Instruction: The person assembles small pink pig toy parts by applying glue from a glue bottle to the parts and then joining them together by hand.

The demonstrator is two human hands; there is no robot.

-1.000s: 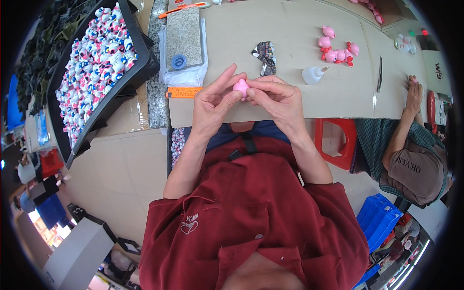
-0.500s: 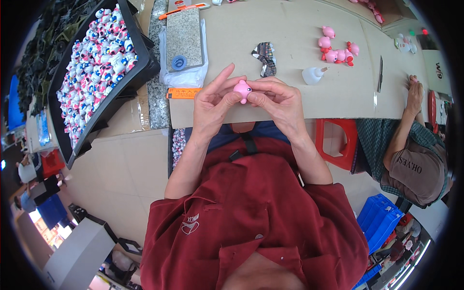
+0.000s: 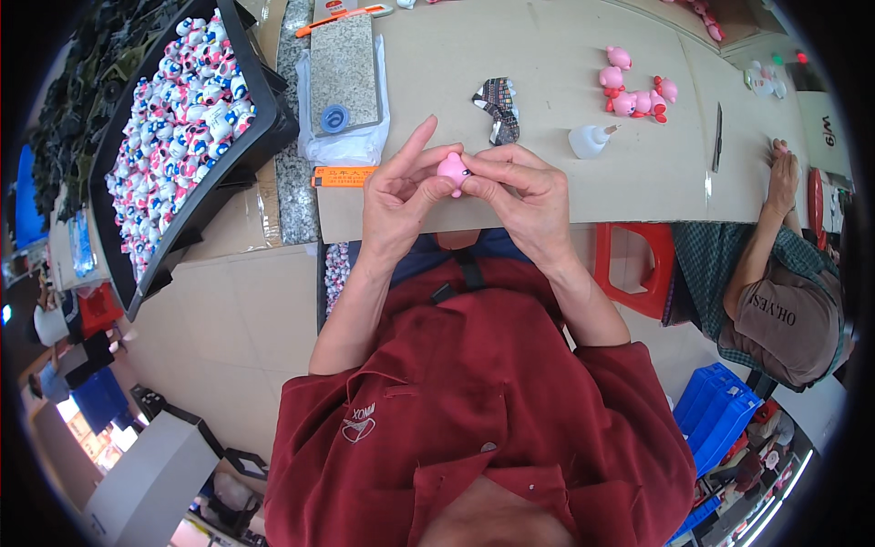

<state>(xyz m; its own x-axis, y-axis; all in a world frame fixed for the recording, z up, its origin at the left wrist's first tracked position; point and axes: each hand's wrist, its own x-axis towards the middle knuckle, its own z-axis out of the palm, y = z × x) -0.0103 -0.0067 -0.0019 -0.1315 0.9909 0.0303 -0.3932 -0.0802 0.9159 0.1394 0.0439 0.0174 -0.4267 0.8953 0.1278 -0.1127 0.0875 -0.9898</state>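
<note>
A small round pink toy figure [image 3: 452, 170] with a dark eye mark is held just over the table's near edge. My left hand [image 3: 398, 196] pinches it from the left between thumb and fingertips, its index finger raised away. From the right, my right hand [image 3: 529, 201] grips it with thumb and index finger, partly covering the eye side. Beyond my hands lies a dark patterned scrap [image 3: 499, 109]. To its right stands a small white squeeze bottle [image 3: 591, 141] with a thin tip.
Several pink figures with red feet [image 3: 624, 102] sit at the far right. A dark thin tool [image 3: 717, 137] lies near them. Left are a stone slab [image 3: 344, 77], an orange cutter [image 3: 342, 20] and a black tray [image 3: 264, 100] of white figures. A co-worker [image 3: 784, 301] sits at right.
The pink figure has turned slightly and shifted a little left. My right fingertips now cover more of its eye side. Both hands keep their hold.
</note>
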